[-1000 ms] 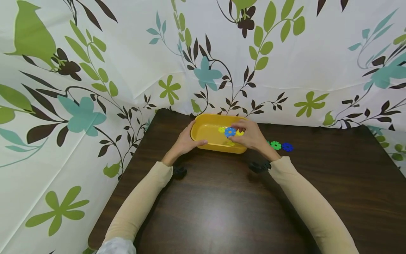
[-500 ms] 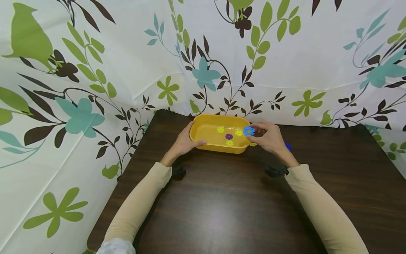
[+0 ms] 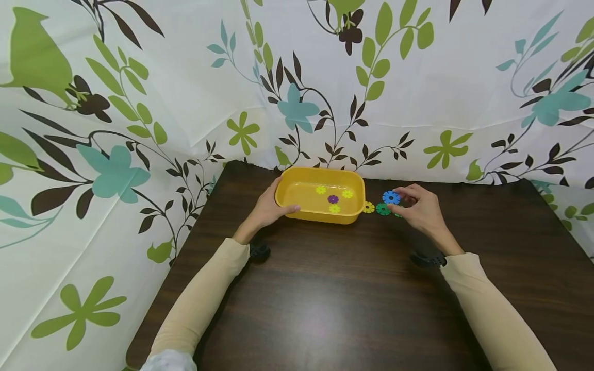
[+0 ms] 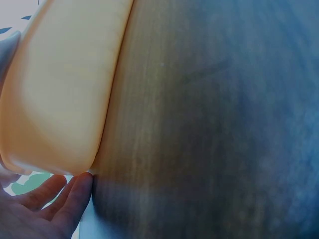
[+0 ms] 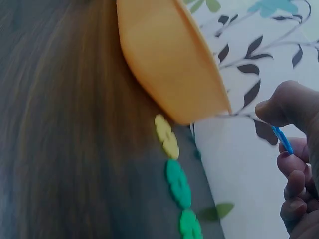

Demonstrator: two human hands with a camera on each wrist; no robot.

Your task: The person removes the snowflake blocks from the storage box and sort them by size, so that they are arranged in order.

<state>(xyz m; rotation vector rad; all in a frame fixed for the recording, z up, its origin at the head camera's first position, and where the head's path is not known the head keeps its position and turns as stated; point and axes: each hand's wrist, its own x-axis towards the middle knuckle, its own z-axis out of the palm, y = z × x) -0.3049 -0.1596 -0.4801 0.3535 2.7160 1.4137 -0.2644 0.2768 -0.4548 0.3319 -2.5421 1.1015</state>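
Observation:
A yellow oblong tub (image 3: 320, 217) stands at the table's far side. My left hand (image 3: 270, 208) grips its left end, thumb over the near rim; in the left wrist view its fingertips (image 4: 75, 191) touch the tub's end. Between thumb and fingers, my right hand (image 3: 422, 208) pinches a blue flower-shaped disc (image 3: 386, 195), raised above the table right of the tub. Below it lie a yellow disc (image 3: 368, 207) and a green disc (image 3: 380, 209) in a row. A lighter green disc (image 5: 189, 224) continues the row, partly hidden by the right hand in the head view.
Inside the tub lie several small flower discs, yellow ones (image 3: 321, 190) and a purple one (image 3: 332, 199). A patterned cloth (image 3: 185, 77) hangs right behind the dark wooden table (image 3: 320, 288). Dark straps (image 3: 427, 259) sit on both wrists.
My right hand has carried the blue disc rightward, out of the tub and over the row of discs on the table. My left hand stays on the tub.

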